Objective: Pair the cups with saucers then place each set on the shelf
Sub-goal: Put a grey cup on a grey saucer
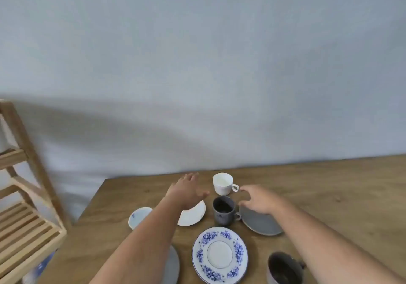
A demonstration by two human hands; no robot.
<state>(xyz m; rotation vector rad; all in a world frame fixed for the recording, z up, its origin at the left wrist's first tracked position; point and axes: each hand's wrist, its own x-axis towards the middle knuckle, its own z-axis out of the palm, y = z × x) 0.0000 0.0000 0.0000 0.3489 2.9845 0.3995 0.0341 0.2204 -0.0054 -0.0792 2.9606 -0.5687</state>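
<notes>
Reaching over the counter, both hands are spread and empty; the right hand nears the white cup. Pinch its handle, then seat it centred on the white saucer under the left hand.

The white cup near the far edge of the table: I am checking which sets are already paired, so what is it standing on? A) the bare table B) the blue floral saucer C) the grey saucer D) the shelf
A: the white cup stands straight on the wooden table, with no saucer beneath it.
</notes>
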